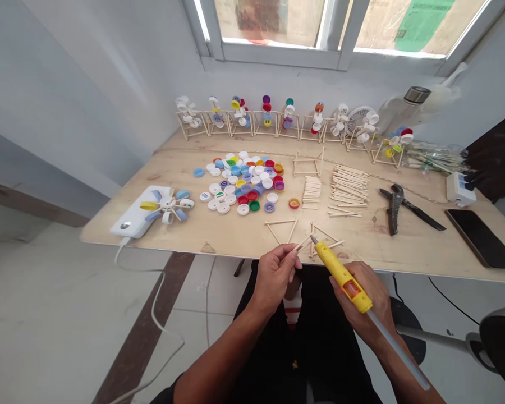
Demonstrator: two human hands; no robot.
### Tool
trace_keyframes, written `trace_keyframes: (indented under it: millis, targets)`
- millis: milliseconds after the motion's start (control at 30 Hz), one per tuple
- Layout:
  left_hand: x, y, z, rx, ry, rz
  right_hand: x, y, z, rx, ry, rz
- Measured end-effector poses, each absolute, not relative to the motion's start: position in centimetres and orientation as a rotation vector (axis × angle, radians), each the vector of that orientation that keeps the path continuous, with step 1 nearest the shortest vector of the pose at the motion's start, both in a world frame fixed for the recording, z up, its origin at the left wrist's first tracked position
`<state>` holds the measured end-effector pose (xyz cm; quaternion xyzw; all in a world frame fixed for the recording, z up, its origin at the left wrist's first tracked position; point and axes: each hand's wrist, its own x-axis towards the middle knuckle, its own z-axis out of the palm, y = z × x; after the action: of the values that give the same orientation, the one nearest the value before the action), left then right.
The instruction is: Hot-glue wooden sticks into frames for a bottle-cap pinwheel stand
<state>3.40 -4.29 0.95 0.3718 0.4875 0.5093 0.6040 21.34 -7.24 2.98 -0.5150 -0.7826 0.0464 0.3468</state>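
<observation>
Between thumb and fingers, my left hand [278,275] pinches a thin wooden stick [303,242] just over the table's front edge. My right hand [364,292] is wrapped round a yellow hot glue gun [340,270], with a long clear glue stick [398,350] sticking out of its back. The gun's nozzle points up and left and is close to the far end of the held stick; I cannot tell if they touch. Just beyond the hands lie a stick triangle [270,224] and another triangular stick frame [326,234].
Coloured bottle caps [243,208] lie in a heap at centre. Stick piles [349,185], pliers [395,207] and a phone [483,238] are to the right. A cap wheel [167,205] rests on a white power strip [137,216] at left. Several stick stands with cap wheels [267,120] line the wall.
</observation>
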Motion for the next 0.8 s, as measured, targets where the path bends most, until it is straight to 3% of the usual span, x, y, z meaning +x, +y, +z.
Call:
trace_keyframes:
  millis: [800]
  targets:
    - [3.42, -4.18, 1.02, 0.818, 1.086, 1.159, 21.82, -7.08, 3.10, -1.346, -2.024, 0.143]
